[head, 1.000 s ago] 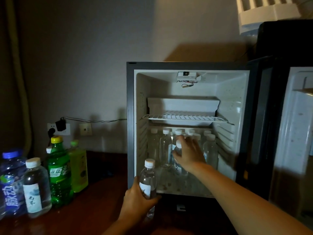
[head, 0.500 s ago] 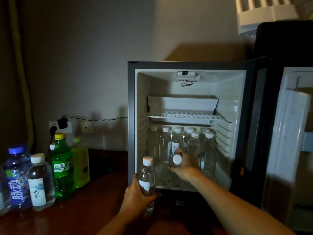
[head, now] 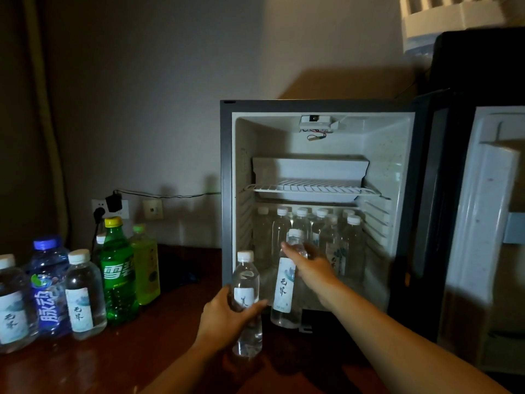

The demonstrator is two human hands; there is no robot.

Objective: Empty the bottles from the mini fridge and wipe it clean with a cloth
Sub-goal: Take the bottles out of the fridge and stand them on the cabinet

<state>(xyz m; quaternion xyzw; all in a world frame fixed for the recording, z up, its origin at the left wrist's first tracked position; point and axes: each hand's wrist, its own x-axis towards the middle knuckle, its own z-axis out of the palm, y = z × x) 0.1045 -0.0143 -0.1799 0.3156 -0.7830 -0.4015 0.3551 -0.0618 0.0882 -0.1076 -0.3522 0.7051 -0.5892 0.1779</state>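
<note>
Right hand (head: pixel 311 267): we are seeing it gripping a water bottle (head: pixel 286 282) by the shoulder at the mini fridge (head: pixel 225 194) mouth.
Left hand (head: pixel 227 317): wrapping a second bottle (head: pixel 246 302), near left.
Advice: we are recommending upright carrying leftward to the table (head: pixel 142 351).
Change: bottle now emerging; earlier still inside.

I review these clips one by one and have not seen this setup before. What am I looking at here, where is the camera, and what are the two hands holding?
No machine here: a person wears a camera on the head, looking forward and down. The left hand grips one water bottle; the right hand grips another bottle in front of the open mini fridge. More clear bottles stand inside, under its wire shelf. On the wooden table at left stand a green soda bottle and other bottles.
</note>
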